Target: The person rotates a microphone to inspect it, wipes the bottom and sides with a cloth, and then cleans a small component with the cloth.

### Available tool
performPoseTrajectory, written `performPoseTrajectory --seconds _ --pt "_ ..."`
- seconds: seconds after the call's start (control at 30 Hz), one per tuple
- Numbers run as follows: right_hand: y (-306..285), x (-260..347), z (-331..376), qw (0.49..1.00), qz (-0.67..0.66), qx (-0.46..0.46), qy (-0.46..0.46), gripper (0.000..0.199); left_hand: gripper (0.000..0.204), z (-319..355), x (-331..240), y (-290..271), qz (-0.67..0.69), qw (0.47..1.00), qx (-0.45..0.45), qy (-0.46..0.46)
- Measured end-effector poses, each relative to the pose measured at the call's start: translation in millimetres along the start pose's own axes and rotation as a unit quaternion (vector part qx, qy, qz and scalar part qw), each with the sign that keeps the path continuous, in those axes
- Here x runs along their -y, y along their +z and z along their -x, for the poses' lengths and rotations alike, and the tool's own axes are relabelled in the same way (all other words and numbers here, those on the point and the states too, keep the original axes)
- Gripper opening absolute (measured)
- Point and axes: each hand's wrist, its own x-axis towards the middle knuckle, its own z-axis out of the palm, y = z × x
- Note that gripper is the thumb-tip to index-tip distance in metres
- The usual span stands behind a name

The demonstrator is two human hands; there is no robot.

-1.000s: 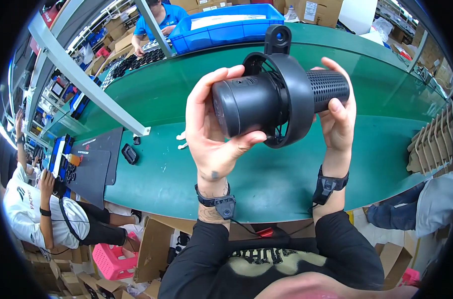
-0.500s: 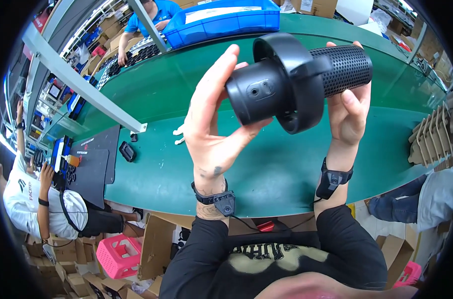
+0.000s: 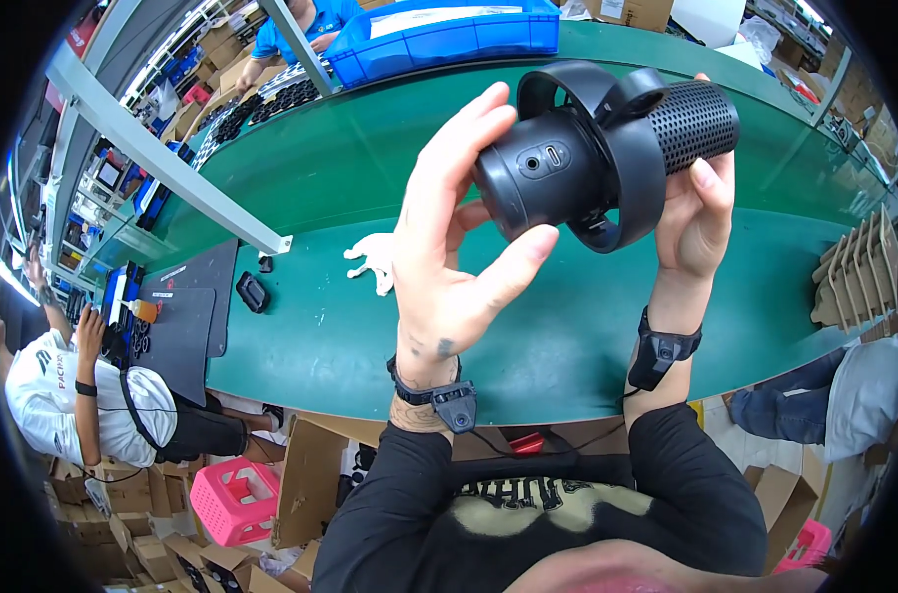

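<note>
I hold a black microphone (image 3: 543, 173) up over the green bench, tilted with its mesh grille (image 3: 691, 128) toward the right. A wide black ring mount (image 3: 637, 188) surrounds its middle. The base end shows a round jack and a small oblong port. My left hand (image 3: 459, 217) cups that base, fingers along its far side and thumb at its lower edge. Around the grille end, my right hand (image 3: 701, 212) has its thumb on the near side; most of its fingers are hidden behind. A white, crumpled thing with finger-like ends (image 3: 375, 259) lies beside my left wrist.
A blue bin (image 3: 444, 44) stands at the bench's far side. Left lie a black part (image 3: 253, 293) and dark mats (image 3: 187, 316). A grey metal post (image 3: 172, 158) slants across the left; cardboard dividers (image 3: 857, 272) stand right. A person (image 3: 83, 395) works at the left.
The microphone has turned about its length, bringing the port into clearer view and the mount's knob upward. My left hand has shifted right with its thumb showing, uncovering more of the white thing.
</note>
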Motion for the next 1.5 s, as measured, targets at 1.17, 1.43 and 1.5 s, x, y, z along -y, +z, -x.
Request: performPoseTrajectory --seconds 1.17,1.43,1.5 --pt "-5.2 -2.2 4.2 0.988 0.092 -0.021 -0.123 0.067 0.037 14.8 29.0 19.1 0.235 0.938 -0.203 -0.152" --pt "23.3 13.5 9.7 0.975 0.137 0.01 -0.176 0.083 0.053 1.8 40.8 17.3 0.569 0.701 -0.144 -0.405" --pt "18.7 16.7 7.5 0.974 0.156 -0.01 -0.165 0.083 0.056 4.4 38.5 22.0 0.513 0.749 -0.107 -0.405"
